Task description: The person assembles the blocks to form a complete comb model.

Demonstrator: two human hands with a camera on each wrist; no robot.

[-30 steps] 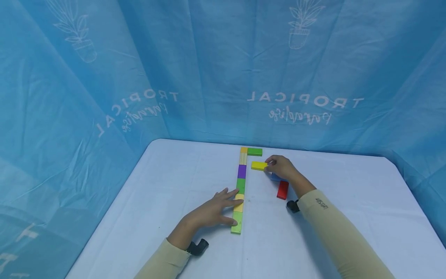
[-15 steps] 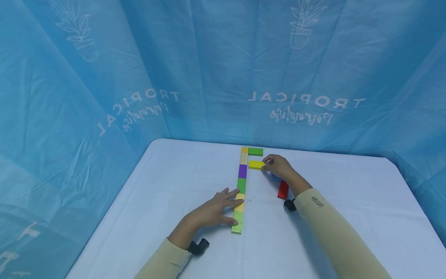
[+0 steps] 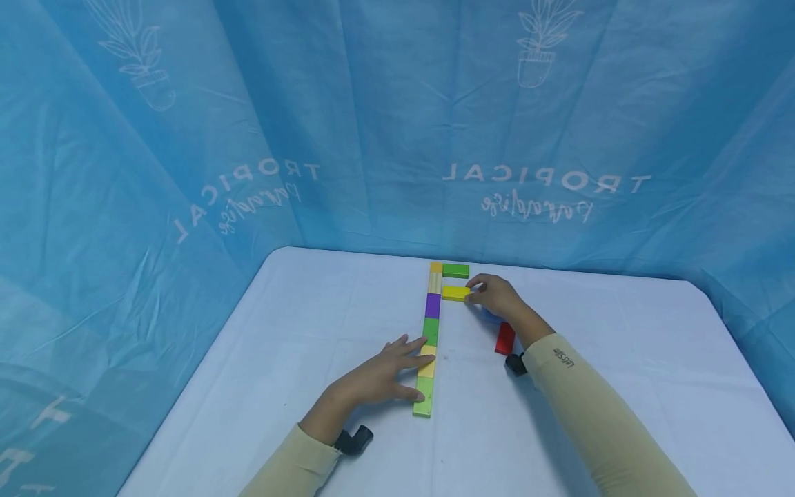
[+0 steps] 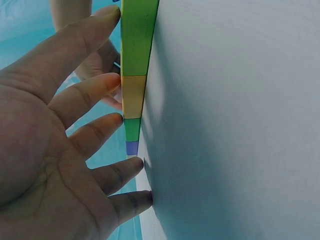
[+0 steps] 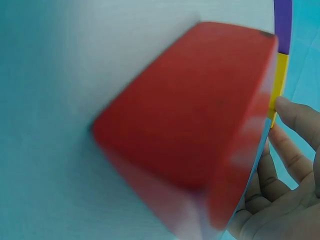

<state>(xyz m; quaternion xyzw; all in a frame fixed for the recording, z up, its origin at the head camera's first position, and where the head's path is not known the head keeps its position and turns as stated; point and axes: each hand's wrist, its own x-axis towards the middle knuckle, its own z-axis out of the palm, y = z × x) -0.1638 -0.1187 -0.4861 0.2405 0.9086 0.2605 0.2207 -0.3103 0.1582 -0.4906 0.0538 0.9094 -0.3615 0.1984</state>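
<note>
A straight column of coloured blocks runs away from me, with a light green block [image 3: 422, 408] nearest and a purple block [image 3: 432, 306] farther up. My left hand [image 3: 379, 376] lies beside the column, its fingers spread and fingertips touching the near blocks. In the left wrist view the fingers are straight along the blocks' side. My right hand [image 3: 495, 295] pinches the right end of a yellow block [image 3: 455, 293] between thumb and fingers. That block's left end meets the column's right side near the purple block. A green block [image 3: 456, 270] juts right from the column's far end.
A red block [image 3: 505, 338] lies below the right wrist and looms large in the right wrist view. A blue block [image 3: 491, 316] is mostly hidden under the right hand. Blue curtains [image 3: 397, 138] hang at the white table's [image 3: 310, 297] back and sides.
My right hand has slid the yellow block left, closing the gap to the column. The left hand has stayed in place on the near blocks.
</note>
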